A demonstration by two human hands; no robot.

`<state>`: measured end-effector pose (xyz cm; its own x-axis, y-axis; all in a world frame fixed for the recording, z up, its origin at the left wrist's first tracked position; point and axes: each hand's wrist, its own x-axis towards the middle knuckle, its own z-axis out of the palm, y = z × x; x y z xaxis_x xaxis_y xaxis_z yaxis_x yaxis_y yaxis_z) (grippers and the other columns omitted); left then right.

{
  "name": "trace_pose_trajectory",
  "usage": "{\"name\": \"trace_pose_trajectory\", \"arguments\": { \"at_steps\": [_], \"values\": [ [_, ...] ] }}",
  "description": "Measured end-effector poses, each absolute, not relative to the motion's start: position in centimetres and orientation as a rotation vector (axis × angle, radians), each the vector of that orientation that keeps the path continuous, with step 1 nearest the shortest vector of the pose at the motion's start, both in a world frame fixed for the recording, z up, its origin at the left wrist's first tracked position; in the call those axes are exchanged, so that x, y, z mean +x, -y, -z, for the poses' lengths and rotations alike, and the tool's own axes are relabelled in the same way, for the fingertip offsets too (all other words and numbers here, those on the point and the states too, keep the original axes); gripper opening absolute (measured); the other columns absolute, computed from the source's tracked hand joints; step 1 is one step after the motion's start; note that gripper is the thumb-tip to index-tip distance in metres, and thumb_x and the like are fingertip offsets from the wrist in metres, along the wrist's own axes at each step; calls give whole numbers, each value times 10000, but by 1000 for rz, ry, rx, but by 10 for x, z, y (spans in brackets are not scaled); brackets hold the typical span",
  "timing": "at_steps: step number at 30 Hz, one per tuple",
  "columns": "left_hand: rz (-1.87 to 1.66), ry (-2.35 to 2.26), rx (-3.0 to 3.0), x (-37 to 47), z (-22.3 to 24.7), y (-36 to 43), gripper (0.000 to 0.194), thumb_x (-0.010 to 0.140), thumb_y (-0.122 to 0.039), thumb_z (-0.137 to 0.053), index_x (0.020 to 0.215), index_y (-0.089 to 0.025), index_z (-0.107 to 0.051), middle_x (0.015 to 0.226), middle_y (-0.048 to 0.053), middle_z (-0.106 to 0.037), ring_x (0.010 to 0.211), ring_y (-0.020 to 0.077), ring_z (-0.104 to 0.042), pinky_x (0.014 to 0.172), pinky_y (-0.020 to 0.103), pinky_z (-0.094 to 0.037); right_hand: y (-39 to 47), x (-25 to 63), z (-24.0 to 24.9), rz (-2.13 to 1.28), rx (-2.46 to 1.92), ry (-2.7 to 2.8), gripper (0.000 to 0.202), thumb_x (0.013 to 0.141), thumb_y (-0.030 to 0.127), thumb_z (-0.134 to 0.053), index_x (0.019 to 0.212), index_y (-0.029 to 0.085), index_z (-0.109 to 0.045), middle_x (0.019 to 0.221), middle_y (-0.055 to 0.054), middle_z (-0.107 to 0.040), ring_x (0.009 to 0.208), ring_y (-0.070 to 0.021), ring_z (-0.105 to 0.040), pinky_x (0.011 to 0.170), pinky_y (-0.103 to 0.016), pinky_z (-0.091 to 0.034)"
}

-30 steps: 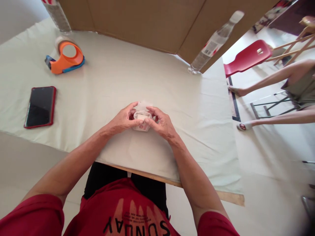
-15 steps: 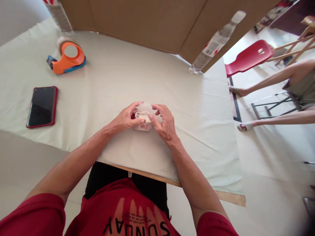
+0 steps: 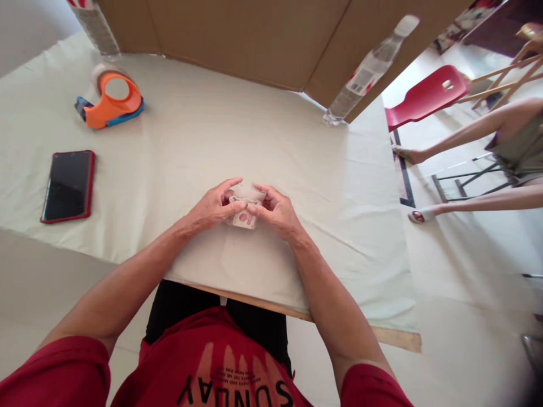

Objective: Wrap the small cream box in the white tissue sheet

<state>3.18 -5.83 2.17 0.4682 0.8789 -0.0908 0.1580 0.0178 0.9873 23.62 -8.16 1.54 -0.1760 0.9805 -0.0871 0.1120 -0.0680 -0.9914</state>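
A small white packet [image 3: 244, 220] with reddish print on its front rests on the cloth near the table's front edge. Its upper part is thin, pale and crumpled, with a flap standing up behind. My left hand [image 3: 213, 205] curls round the left side, thumb across the upper front. From the right, my right hand [image 3: 278, 212] grips the same packet, its thumb pressed close to the left one and its fingers behind the flap. Whatever lies inside the packet is hidden.
On the left lie a phone [image 3: 68, 185] in a red case and an orange tape dispenser [image 3: 99, 115]. Plastic bottles [image 3: 358, 79] stand by a cardboard panel [image 3: 237, 39] at the back. A seated person's legs [image 3: 462, 133] and a red chair [image 3: 430, 96] are at right.
My right hand has closed in on the packet, and its thumb has come down beside the left thumb. The whole view has shifted slightly.
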Motion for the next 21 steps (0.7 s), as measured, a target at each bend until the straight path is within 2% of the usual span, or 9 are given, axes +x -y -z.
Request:
{"name": "trace_pose_trajectory", "arguments": {
  "at_steps": [3, 8, 11, 17, 21],
  "values": [
    [-737, -1004, 1536, 31, -23, 60, 765, 827, -460, -697, 1471, -121, -462, 1120, 116, -702, 898, 206, -687, 745, 293, -535, 81, 236, -13, -1309, -1264, 1362, 698, 675, 580, -824, 1227, 191, -648, 942, -30, -715, 847, -194, -674, 807, -355, -556],
    [-659, -935, 1418, 29, -32, 59, 891, 768, -379, -715, 1534, -113, -346, 1204, 139, -690, 997, 235, -688, 811, 322, -542, 76, 235, -9, -1277, -1291, 1351, 645, 712, 591, -790, 1196, 183, -668, 855, -16, -688, 790, -183, -640, 777, -347, -536],
    [-666, -957, 1379, 30, -35, 59, 857, 754, -359, -727, 1508, -128, -392, 1210, 135, -694, 992, 233, -687, 806, 316, -536, 73, 231, -12, -1196, -1301, 1338, 529, 783, 610, -714, 1105, 192, -694, 884, -25, -692, 803, -175, -621, 757, -325, -520],
    [-676, -993, 1352, 33, -34, 60, 834, 738, -373, -743, 1475, -113, -454, 1154, 120, -706, 929, 208, -678, 755, 291, -527, 75, 222, -22, -1063, -1275, 1372, 282, 835, 477, -692, 821, 197, -716, 811, -11, -671, 776, -156, -596, 742, -298, -488],
    [-680, -991, 1345, 34, -31, 59, 768, 735, -370, -741, 1421, -105, -522, 1138, 117, -712, 922, 199, -675, 771, 293, -522, 78, 222, -24, -1050, -1256, 1410, 229, 851, 406, -670, 773, 195, -708, 793, -6, -660, 734, -142, -579, 715, -287, -472]
  ]
}}
